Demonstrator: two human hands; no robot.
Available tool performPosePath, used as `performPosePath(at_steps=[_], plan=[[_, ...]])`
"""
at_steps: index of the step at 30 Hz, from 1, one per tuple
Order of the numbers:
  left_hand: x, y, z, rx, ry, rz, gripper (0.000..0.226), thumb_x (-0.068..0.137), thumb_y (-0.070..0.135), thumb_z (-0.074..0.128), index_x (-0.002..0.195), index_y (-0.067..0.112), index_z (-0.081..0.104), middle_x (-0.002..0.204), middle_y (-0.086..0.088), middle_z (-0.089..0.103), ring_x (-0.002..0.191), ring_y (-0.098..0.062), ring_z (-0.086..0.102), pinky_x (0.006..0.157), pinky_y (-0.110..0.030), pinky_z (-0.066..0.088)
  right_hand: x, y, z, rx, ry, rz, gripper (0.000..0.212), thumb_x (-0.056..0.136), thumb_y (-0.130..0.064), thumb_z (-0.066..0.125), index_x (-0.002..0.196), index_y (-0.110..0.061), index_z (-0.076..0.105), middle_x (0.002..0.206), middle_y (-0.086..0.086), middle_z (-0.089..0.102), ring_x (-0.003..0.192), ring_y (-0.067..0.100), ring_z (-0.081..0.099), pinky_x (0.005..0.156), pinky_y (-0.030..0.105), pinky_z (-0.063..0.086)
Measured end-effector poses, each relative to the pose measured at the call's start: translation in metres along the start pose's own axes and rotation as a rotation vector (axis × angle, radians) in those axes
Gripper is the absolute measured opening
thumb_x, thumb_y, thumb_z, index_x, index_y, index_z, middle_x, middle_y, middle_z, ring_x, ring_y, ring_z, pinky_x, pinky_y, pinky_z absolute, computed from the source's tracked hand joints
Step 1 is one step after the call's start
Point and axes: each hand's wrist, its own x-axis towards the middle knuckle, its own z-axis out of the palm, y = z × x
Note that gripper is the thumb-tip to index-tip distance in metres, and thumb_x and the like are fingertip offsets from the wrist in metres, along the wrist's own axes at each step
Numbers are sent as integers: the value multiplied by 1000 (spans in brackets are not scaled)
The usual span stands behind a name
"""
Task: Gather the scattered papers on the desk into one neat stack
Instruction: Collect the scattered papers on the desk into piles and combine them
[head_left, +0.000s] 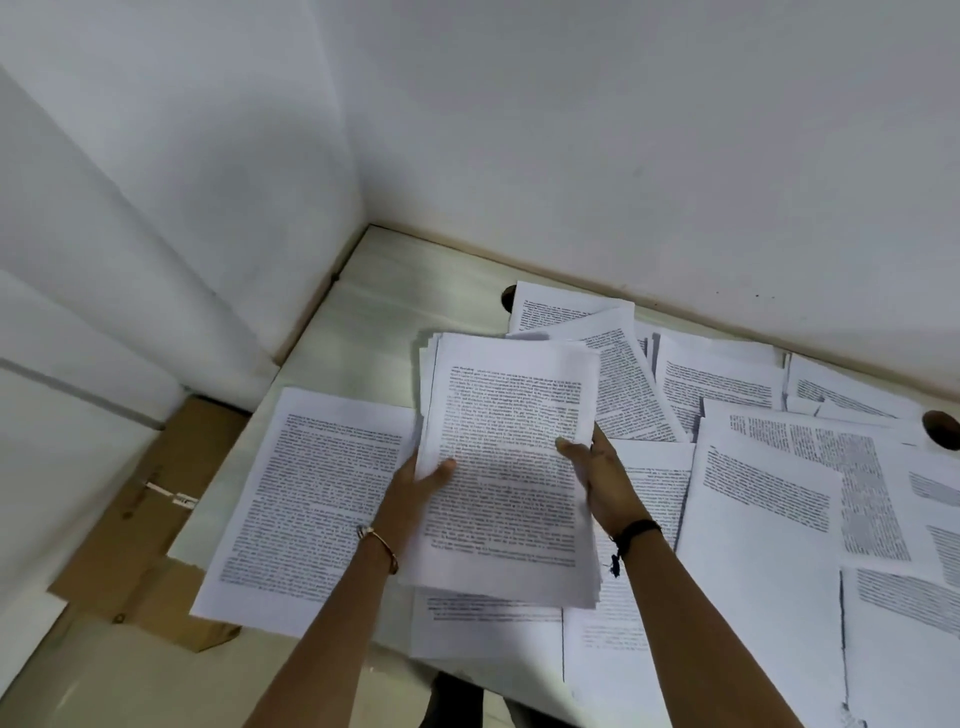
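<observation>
Printed papers (769, 493) litter a pale desk (374, 312) set against white walls (571, 130)

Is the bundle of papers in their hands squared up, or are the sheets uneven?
Uneven. The bundle of papers, gripped by the left hand and right hand, shows staggered sheet edges at its top-left corner and bottom.

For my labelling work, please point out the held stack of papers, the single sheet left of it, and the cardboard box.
stack of papers (511, 483), head view, middle of top page
single sheet (311, 499), head view, middle of its text
cardboard box (208, 441), head view, bare brown top
</observation>
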Motion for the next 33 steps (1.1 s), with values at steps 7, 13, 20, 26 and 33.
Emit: performPosePath(at_steps=[7, 13, 20, 26, 33], plan=[[-15, 15, -77, 246, 235, 12, 45, 85, 15, 63, 128, 11, 49, 118, -12, 61, 109, -33, 59, 95, -43, 48, -14, 7, 87, -486, -120, 113, 46, 103, -22, 39, 144, -4, 29, 124, -3, 38, 125, 21, 43, 101, 29, 37], [-36, 13, -150, 561, 451, -156, 49, 86, -1, 45, 133, 15, 44, 115, -16, 59, 93, -31, 56, 71, -28, 40, -20, 41, 147, -611, -345, 233, 11, 93, -3, 54, 99, -10, 61, 93, 9, 66, 81, 23, 66, 85, 42, 57], [-54, -2, -182, 720, 561, -216, 48, 85, -1, 43, 132, 7, 47, 118, -23, 57, 104, -37, 56, 77, -34, 43, -29, 65, 180, -885, -413, 213, 18, 91, 1, 54, 75, -6, 58, 96, 25, 68, 45, 3, 60, 59, 22, 59], [-56, -16, -183, 791, 457, -303, 58, 81, 24, 55, 136, 11, 44, 127, -23, 52, 117, -38, 51, 99, -43, 43, -29, 84, 184, -1104, -258, 30, 19, 93, -16, 52, 78, -5, 53, 99, 21, 68, 79, 26, 63, 70, 32, 54], [-37, -3, -173, 737, 493, -317, 43, 87, 5, 50, 130, 1, 47, 119, -27, 55, 109, -39, 54, 88, -38, 44, -22, 87, 186, -914, -193, 131, 7, 89, -7, 50, 84, -6, 53, 101, 21, 68, 77, 24, 62, 69, 40, 57]])
